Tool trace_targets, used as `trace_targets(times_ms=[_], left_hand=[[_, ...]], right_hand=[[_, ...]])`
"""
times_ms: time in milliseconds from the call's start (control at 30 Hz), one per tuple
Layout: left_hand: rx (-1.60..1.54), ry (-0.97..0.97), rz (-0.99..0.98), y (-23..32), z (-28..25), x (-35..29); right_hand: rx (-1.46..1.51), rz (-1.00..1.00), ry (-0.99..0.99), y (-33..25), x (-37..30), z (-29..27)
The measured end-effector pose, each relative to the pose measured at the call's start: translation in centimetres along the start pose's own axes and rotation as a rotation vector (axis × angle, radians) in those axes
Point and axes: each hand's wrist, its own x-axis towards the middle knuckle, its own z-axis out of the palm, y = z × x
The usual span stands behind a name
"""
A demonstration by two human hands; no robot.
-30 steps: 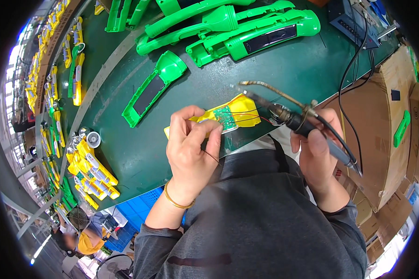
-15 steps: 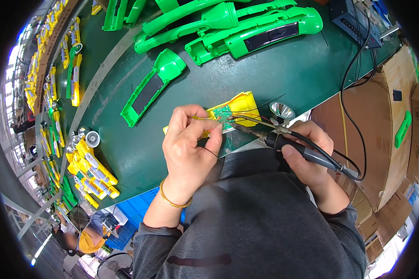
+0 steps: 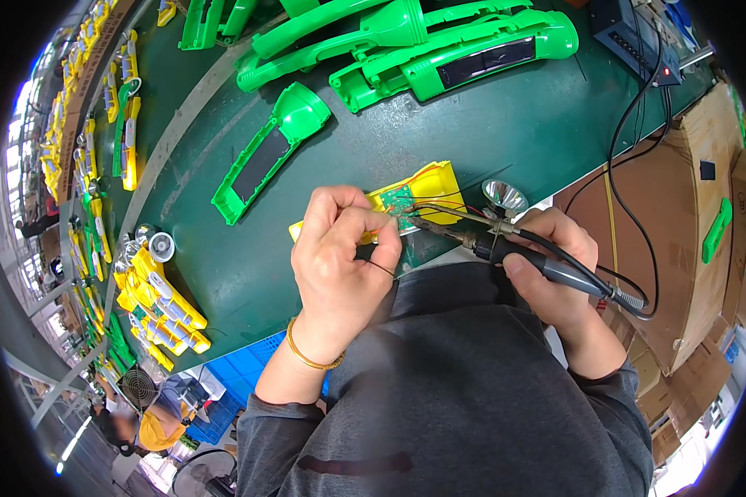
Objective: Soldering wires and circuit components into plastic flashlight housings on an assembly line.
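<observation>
In front of me on the table lies a yellow flashlight housing half [image 3: 442,180] with a small green circuit board [image 3: 399,199] in it. Thin red and dark wires run from the board. My left hand [image 3: 340,257] is closed in a pinch at the board's near side, and a thin dark wire sticks out below the fingertips. Gripped in my right hand [image 3: 559,261] is a soldering iron [image 3: 539,267] with a metal feed tube along it. Its tip points left, at the board; exact contact is too small to tell. A round silver reflector [image 3: 504,197] sits just right of the housing.
Green housing halves [image 3: 481,62] lie across the table's far side, one single green half [image 3: 265,161] nearer. Yellow assembled halves [image 3: 162,302] are grouped at left. A blue box [image 3: 634,41] stands far right, its black cable [image 3: 612,157] trailing down beside brown cardboard [image 3: 646,240].
My hands keep almost the same pose, with the iron's tip still at the board. A small red light now shows on the blue box.
</observation>
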Motion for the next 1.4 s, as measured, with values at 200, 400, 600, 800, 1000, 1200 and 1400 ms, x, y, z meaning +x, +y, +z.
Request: trace_targets(times_ms=[200,400,600,800,1000,1200,1400], left_hand=[[0.016,-0.010,0.001,0.2,-0.1,0.1],[0.029,-0.034,-0.014,0.7,-0.1,0.4],[0.089,-0.082,0.002,0.9,-0.9,0.8],[0.338,-0.227,0.156,1.2,-6.1,1.4],[-0.040,-0.662,-0.105,2.3,-8.9,2.6],[-0.082,-0.466,-0.046,0.5,-4.6,2.3],[0.019,-0.339,-0.113,1.4,-2.8,1.9]], right_hand=[[0.467,0.101,0.095,1.6,-0.6,-0.5],[0.805,0.154,0.099,-1.1,1.6,2.6],[0.933,0.101,0.049,-2.1,4.2,7.1],[0.920,0.121,0.055,-1.8,4.8,7.5],[0.975,0.106,0.058,-1.5,4.9,7.5],[1.074,0.176,0.089,-1.6,4.4,8.1],[1.108,0.148,0.044,-1.5,4.0,7.0]])
